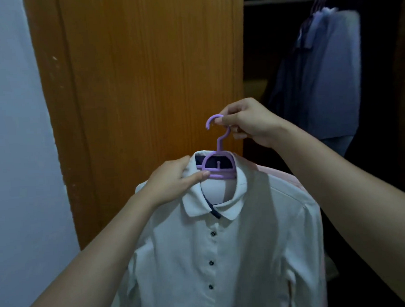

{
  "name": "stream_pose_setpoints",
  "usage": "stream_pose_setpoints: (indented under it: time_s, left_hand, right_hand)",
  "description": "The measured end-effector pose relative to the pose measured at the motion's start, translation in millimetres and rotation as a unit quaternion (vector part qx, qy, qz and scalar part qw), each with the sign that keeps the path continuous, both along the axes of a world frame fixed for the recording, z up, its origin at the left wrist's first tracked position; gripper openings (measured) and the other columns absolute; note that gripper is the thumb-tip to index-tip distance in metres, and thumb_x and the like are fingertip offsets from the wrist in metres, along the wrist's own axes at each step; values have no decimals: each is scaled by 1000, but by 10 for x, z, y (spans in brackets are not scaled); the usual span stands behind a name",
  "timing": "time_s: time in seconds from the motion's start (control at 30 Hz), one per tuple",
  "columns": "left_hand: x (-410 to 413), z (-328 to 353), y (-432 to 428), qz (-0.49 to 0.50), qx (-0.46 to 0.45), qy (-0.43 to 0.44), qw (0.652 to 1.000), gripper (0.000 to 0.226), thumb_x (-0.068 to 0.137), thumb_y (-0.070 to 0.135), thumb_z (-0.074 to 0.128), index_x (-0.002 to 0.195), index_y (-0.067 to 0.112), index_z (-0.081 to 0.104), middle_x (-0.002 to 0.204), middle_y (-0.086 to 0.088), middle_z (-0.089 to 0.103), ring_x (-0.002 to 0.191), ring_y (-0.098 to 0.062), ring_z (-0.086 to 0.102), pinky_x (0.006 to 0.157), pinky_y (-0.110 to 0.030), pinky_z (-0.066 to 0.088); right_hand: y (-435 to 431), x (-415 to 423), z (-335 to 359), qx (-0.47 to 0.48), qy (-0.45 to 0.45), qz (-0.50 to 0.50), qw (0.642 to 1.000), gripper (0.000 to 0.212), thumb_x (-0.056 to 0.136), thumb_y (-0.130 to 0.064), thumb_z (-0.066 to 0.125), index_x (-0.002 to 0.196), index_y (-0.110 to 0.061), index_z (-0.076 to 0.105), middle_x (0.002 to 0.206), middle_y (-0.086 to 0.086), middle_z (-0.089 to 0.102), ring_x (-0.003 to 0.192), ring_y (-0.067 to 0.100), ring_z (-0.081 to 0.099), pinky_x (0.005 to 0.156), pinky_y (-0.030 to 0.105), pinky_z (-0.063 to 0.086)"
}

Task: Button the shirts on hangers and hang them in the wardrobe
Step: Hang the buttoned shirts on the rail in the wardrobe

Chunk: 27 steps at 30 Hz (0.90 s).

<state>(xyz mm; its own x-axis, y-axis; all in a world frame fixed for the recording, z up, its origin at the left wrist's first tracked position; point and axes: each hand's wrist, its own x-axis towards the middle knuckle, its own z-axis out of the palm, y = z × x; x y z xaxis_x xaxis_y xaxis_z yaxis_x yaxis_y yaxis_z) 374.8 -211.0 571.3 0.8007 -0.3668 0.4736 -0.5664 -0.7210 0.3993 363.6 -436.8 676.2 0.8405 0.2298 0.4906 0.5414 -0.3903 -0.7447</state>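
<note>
Right hand (249,123) pinches the purple hanger (218,162) hook; left hand (175,180) grips the white shirt (224,245) collar, steadying it beside the wardrobe door (147,74).

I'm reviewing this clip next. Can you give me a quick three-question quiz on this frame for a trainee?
1. True or false: the right hand pinches the purple hanger by its hook.
2. What does the left hand grip?
A. the collar of the white shirt
B. a sleeve cuff
C. the wardrobe door
3. Short answer: is the hanger's hook on the wardrobe rail yet?

Key: 1 true; 2 A; 3 no, the hook is in the person's hand, well below the rail.
</note>
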Motion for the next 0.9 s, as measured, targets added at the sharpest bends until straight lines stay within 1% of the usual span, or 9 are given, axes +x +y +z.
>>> stream_pose_setpoints:
  time_s: [0.1,0.27,0.4,0.5,0.57,0.6,0.7,0.77,0.9]
  left_hand:
    - [128,43,-389,-12,33,-37,999,83,75,96,34,126,33,53,111,12,68,96,-11,65,77,-48,57]
    - [251,116,-986,-57,60,-65,994,83,78,95,26,134,38,46,117,15,64,102,-10,63,80,-45,56]
    - [388,200,-1423,-28,61,-122,990,73,78,93,28,109,32,52,91,11,67,80,-11,63,69,-46,55]
    - [485,384,-1722,-13,59,-146,987,66,80,90,35,96,28,51,79,8,63,70,-14,60,65,-45,54]
    - [560,531,-1865,-10,61,-150,987,63,81,89,39,96,28,51,79,9,63,70,-13,59,62,-41,52]
    - [605,607,-1926,-10,56,-152,987,61,82,86,42,96,28,51,80,9,63,71,-13,59,61,-38,50]
    - [742,786,-2039,-15,39,-157,987,59,82,85,46,98,29,55,82,9,64,72,-12,59,64,-38,49]
    - [870,854,-2114,-21,38,-154,987,61,80,87,45,101,31,56,85,11,65,75,-12,60,68,-39,51]
    - [1178,960,-2311,-78,8,-127,989,73,76,94,39,116,36,57,98,13,68,86,-10,63,78,-45,56]
  right_hand:
    - [-238,7,33,35,-13,-8,999,16,95,-11,63,97,3,70,72,3,56,53,7,48,46,17,40]
    - [-686,34,86,33,-18,-29,999,11,95,-7,62,96,2,70,56,-7,53,48,6,44,44,17,37]
    - [-1142,15,171,46,-62,-74,994,8,92,-8,67,95,-2,72,56,-10,56,50,7,45,45,19,36]
    - [-1608,-91,252,-53,-84,-132,986,29,84,-31,78,109,-20,70,89,-6,69,74,2,63,67,16,48]
    - [-1972,-154,222,-150,1,-177,973,61,69,-47,84,123,-28,63,114,-6,67,103,5,64,94,23,48]
    - [-2150,-165,178,-196,59,-190,960,65,66,-47,85,124,-28,62,119,-5,67,109,9,64,100,28,48]
    - [-2488,-127,54,-249,149,-188,938,40,74,-37,84,109,-20,73,107,-2,75,102,18,71,98,40,54]
    - [-2619,-94,71,-200,140,-183,952,36,78,-38,80,106,-16,75,103,2,76,99,21,72,96,43,54]
    - [-2757,-22,195,-109,47,-208,971,29,82,-30,78,97,-5,75,98,16,74,91,21,71,86,36,53]
